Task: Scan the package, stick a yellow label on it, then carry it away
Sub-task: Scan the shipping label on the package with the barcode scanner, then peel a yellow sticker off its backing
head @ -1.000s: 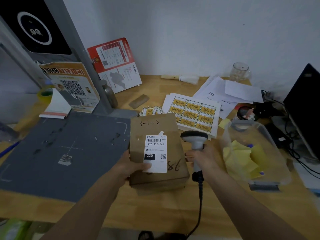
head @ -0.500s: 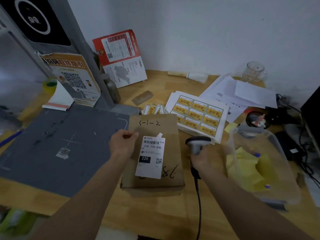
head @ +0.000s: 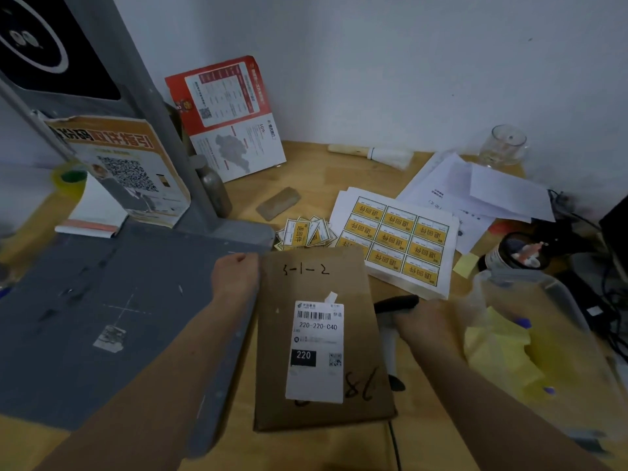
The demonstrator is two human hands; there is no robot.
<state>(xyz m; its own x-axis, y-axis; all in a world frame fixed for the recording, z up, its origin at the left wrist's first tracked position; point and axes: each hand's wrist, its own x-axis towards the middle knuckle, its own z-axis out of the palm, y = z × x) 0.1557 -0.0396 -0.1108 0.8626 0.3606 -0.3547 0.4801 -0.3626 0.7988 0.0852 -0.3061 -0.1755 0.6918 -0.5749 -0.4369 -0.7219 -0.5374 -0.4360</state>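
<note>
The left hand (head: 234, 275) is resting against the far left corner of the package (head: 323, 338), its fingers curled under and mostly hidden, so whether it is gripping the edge cannot be told. The right hand (head: 430, 321) is blurred and is closing around the handle of the scanner (head: 396, 305), whose dark head is poking out beside the package's right edge. The package, a flat brown cardboard box with a white barcode label (head: 316, 351) and black handwriting, is lying near the front edge of the wooden desk (head: 306, 171), partly overlapping a grey mat (head: 102, 300). Beyond it, a sheet of yellow labels (head: 397, 239) and loose cut ones are lying flat. A clear plastic tub (head: 543, 334) with yellow paper is sitting at the right.
</note>
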